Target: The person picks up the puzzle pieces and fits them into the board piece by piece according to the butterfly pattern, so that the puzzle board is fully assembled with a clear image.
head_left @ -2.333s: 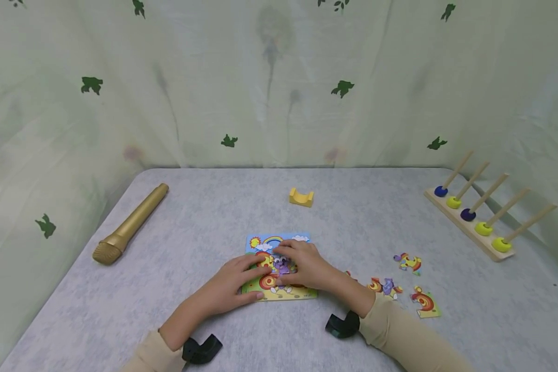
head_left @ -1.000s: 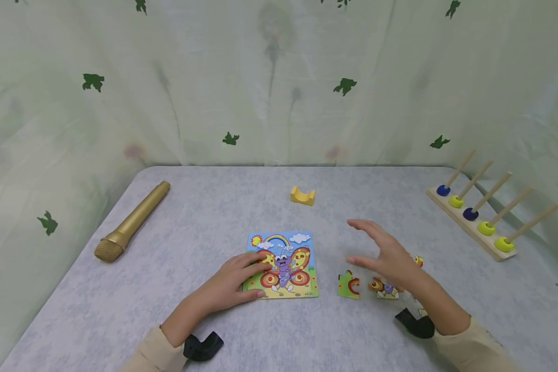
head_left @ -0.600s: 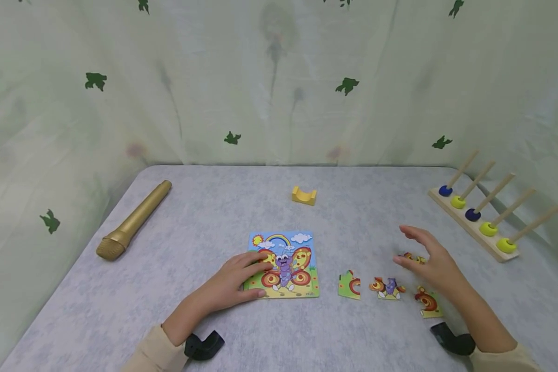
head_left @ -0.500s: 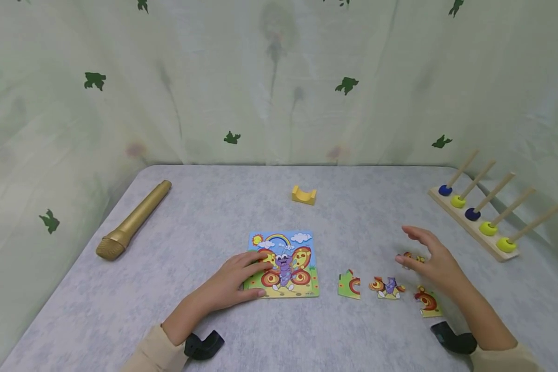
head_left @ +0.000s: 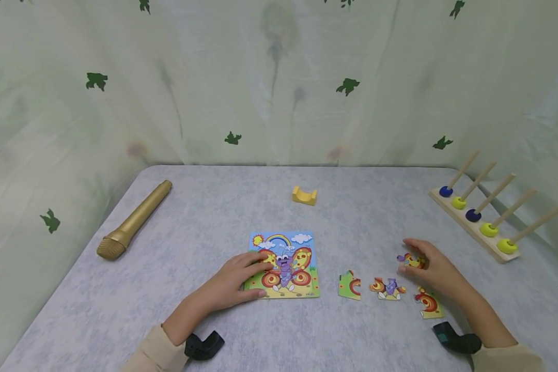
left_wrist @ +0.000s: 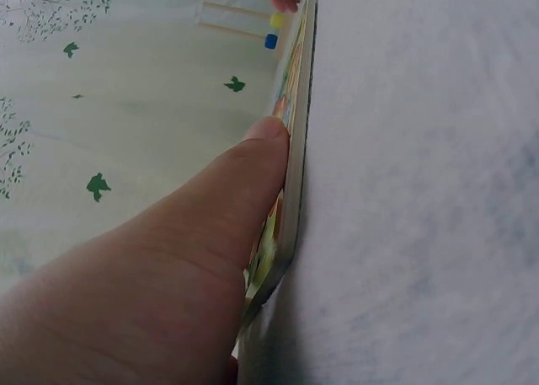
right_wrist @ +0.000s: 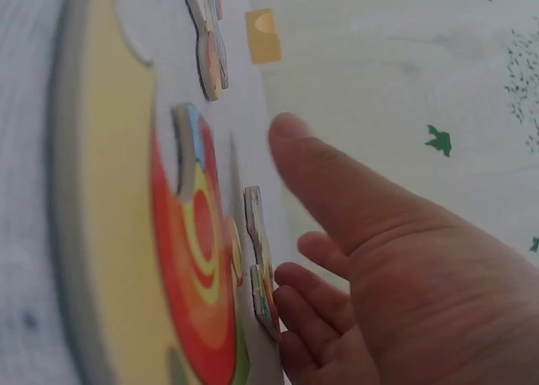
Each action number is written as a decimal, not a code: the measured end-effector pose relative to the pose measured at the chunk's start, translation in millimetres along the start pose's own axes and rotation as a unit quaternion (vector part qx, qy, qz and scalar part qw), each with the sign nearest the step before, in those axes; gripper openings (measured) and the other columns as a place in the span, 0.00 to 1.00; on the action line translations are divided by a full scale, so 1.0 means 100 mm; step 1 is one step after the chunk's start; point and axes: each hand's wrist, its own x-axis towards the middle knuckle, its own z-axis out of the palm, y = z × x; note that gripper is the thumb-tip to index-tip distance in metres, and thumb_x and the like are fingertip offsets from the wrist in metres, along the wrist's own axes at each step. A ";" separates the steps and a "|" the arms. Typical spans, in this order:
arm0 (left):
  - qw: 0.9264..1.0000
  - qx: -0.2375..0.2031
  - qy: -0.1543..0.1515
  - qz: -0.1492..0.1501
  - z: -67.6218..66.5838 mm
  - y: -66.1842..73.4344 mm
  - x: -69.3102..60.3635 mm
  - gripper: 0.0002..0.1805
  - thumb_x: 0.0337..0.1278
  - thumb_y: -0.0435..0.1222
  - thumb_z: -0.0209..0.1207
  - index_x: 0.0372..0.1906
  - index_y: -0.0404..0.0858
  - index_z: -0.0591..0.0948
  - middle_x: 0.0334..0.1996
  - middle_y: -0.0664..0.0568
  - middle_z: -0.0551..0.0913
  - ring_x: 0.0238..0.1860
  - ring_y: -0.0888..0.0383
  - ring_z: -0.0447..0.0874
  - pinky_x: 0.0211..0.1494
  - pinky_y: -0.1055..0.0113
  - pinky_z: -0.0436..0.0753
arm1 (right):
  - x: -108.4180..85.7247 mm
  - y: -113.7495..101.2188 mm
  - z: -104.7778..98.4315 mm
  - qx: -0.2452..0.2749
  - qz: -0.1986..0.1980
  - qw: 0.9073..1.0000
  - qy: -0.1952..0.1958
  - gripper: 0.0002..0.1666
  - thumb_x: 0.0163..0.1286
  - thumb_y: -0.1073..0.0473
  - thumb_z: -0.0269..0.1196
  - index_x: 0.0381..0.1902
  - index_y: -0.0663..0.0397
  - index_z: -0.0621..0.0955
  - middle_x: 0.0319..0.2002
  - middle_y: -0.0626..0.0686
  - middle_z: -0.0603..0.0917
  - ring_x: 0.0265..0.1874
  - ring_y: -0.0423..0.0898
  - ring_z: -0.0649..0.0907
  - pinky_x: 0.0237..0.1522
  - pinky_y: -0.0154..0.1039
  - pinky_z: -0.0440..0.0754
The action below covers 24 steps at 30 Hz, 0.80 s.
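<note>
The butterfly picture board (head_left: 283, 274) lies flat on the table, and my left hand (head_left: 234, 281) rests over its left edge with fingers spread. In the left wrist view the thumb of that hand (left_wrist: 168, 225) lies on the board's face (left_wrist: 290, 183). My right hand (head_left: 439, 271) is around a loose puzzle piece (head_left: 411, 261), thumb and fingers apart on either side of it; whether they touch it I cannot tell. In the right wrist view the hand (right_wrist: 379, 250) is beside the small piece (right_wrist: 259, 259), with a larger red and yellow piece (right_wrist: 198, 259) in front.
More loose pieces lie right of the board: a green one (head_left: 349, 285), a purple one (head_left: 388, 288) and a red spiral one (head_left: 430, 304). A gold microphone (head_left: 135, 219) is at left, a yellow block (head_left: 304, 196) behind, a peg rack (head_left: 474, 225) at right.
My right hand has left the board, moved right past the green piece and come down around the piece at the far right. My left hand stays on the board.
</note>
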 end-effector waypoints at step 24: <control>1.000 -0.009 0.001 -0.003 0.01 -0.02 0.00 0.30 0.54 0.57 0.52 0.61 0.50 0.69 0.65 0.54 0.60 0.65 0.50 0.52 0.62 0.49 0.55 | 0.02 0.07 0.07 -0.056 -0.031 0.998 0.026 0.27 0.59 0.51 0.64 0.50 0.63 0.74 0.48 0.62 0.72 0.48 0.59 0.70 0.49 0.59 0.66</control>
